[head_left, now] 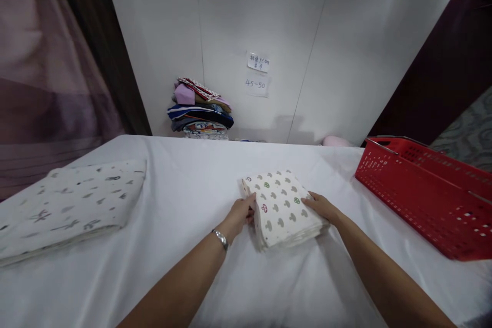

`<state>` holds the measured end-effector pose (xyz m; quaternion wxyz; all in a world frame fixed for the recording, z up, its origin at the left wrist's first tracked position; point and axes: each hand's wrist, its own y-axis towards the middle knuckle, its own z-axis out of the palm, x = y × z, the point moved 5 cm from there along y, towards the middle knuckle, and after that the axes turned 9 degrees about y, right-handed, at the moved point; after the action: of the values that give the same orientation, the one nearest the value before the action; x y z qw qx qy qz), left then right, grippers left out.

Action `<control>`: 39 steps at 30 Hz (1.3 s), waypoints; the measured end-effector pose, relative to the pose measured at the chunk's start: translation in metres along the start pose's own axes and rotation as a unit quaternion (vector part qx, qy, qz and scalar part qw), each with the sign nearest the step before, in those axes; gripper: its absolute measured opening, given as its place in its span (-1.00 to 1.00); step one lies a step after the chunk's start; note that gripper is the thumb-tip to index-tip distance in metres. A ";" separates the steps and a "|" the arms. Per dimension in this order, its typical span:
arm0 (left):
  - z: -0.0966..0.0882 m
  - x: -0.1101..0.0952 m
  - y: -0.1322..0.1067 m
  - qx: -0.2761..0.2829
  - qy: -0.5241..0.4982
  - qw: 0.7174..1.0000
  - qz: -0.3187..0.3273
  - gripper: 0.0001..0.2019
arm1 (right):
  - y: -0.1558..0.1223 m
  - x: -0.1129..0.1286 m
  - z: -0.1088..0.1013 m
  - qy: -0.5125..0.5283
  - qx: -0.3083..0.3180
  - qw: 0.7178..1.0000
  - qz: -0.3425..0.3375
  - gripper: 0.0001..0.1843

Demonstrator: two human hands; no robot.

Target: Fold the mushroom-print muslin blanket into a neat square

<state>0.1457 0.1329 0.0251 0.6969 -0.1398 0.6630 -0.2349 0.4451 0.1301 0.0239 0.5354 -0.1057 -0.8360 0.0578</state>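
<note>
A folded white cloth (282, 210) with grey mushroom prints, a few of them red or green, is between my two hands over the white-covered table. On its left edge, my left hand (243, 211) is closed, thumb on top and the other fingers curled at the side. My right hand (321, 205) grips the right edge, fingers lying over the top; its thumb is hidden. The cloth has several layers and sits slightly turned. A silver bracelet (220, 239) circles my left wrist.
Another folded patterned cloth (88, 200) lies on the table's left side. A red plastic basket (418, 195) stands at the right. Behind the far edge is a stack of folded clothes (200, 110) against the white wall, where paper notes (257, 84) hang.
</note>
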 end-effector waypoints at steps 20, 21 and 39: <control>-0.093 -0.072 0.059 -0.145 0.204 0.959 0.131 -0.58 | 0.025 0.057 0.082 0.179 -0.021 0.978 -0.101 -0.38; -0.103 -0.074 0.060 -0.152 0.198 0.961 0.122 -0.56 | 0.033 0.061 0.091 0.171 -0.020 0.979 -0.107 -0.36; -0.107 -0.033 -0.008 -0.252 0.470 0.779 0.329 -0.55 | -0.004 0.054 0.099 0.019 -0.065 0.976 -0.208 -0.47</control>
<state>0.0381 0.1551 0.0488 0.2734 0.0441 0.9494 0.1479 0.3332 0.1410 0.0308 0.5433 0.0346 -0.8314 -0.1116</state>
